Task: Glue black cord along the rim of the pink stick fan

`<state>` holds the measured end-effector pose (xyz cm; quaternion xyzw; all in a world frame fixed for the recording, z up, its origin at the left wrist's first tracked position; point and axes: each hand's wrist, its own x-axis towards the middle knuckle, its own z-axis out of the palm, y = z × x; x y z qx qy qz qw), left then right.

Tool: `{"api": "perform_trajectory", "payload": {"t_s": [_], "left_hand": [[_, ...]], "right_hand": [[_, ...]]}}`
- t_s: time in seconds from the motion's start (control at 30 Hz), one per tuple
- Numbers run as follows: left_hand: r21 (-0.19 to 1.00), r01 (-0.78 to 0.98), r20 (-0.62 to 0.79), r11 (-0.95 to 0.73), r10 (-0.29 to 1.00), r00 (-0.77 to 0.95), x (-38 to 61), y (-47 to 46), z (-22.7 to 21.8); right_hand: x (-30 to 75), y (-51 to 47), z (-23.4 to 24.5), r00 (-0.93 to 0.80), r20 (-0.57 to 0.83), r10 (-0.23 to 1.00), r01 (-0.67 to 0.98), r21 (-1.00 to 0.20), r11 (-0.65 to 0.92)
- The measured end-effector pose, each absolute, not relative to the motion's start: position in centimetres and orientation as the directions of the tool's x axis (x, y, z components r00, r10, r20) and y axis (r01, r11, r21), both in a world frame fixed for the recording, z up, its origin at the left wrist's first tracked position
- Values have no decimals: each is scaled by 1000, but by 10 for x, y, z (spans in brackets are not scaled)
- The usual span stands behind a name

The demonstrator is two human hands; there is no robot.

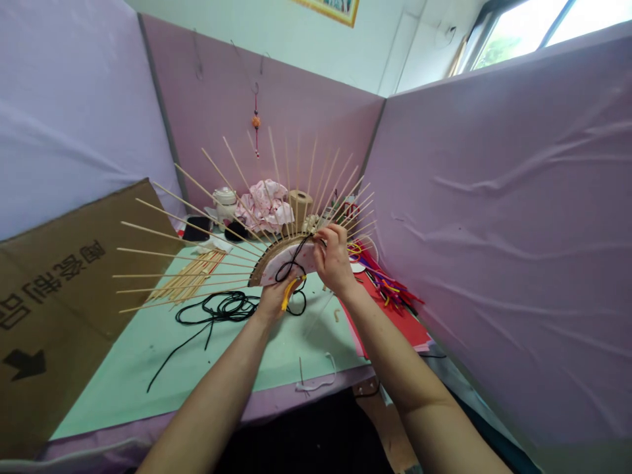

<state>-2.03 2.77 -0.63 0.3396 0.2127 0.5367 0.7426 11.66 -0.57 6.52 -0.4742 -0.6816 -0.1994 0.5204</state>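
A half-round piece (271, 266) with a pale, pink-spotted face and a brown rim is held up over the table. Thin wooden sticks (237, 249) fan out from its rim. My left hand (273, 301) grips the lower edge of this piece, most of its fingers hidden behind it. At the upper right of the rim, my right hand (336, 258) is closed in a pinch on a black cord (295, 253); its fingertips are partly hidden. The cord loops down across the face, near a yellow strip (292, 293) by my left hand. More black cord (224, 308) lies coiled at left.
Loose sticks (190, 276) lie left on the green table (162, 368). Behind stand a white jar (225, 203), pink crumpled cloth (266, 205) and a tape roll (300, 201). Red sheets (390, 322) and colourful strips (388, 283) lie right. Cardboard (74, 296) leans left; fabric-covered panels (494, 197) surround the table.
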Motion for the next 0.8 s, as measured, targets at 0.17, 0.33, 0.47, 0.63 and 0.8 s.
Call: {"api": "perform_trajectory", "payload": {"t_s": [0.17,0.33,0.47,0.63,0.8], "left_hand": [[695,-677,-4,242,943,333,-23,30,-4],[689,-685,14,237,940,340,-22,30,-4],[695,-684,29,223,941,337,-20,29,-7],[709,-673,55,210,935,350,-21,32,-11],[731,-659,49,175,951,307,-23,35,-11]], "right_hand": [[117,-6,61,36,913,406,829,-255,498],[114,-5,64,-26,908,419,850,-201,487],[110,-4,67,-48,894,446,873,-180,454],[106,-3,66,-58,884,463,898,-156,411],[113,-7,68,177,911,373,818,-347,459]]}}
